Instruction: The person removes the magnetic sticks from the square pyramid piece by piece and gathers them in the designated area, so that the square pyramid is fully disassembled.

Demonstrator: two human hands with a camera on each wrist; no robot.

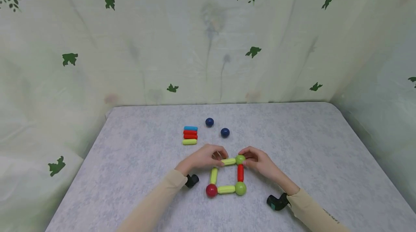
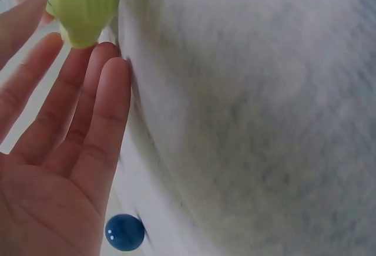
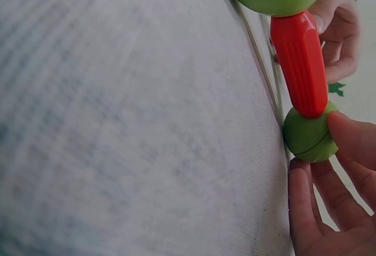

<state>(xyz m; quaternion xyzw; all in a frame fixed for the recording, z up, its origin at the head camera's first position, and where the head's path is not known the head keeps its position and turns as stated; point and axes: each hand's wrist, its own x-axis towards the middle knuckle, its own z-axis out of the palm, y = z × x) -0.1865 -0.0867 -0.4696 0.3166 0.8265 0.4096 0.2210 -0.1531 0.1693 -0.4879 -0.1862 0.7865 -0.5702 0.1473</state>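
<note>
On the table's near side, the right hand [image 1: 261, 163] pinched the rod frame [image 1: 226, 189]'s far right green ball [image 1: 240, 159]; whether the left hand [image 1: 206, 157] gripped the far lime rod [image 1: 229, 161], I couldn't tell.

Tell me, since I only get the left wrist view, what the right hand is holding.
Observer: The right hand pinches a glossy, smooth green ball between thumb and fingers.
Operator: What runs from that ball towards the person?
Observer: A glossy red ridged rod, ending at a second green ball.
Operator: I can see one shiny dark blue ball. Is it the only one?
Observer: No, the head view shows two, lying apart on the pale grey mottled table.
</note>
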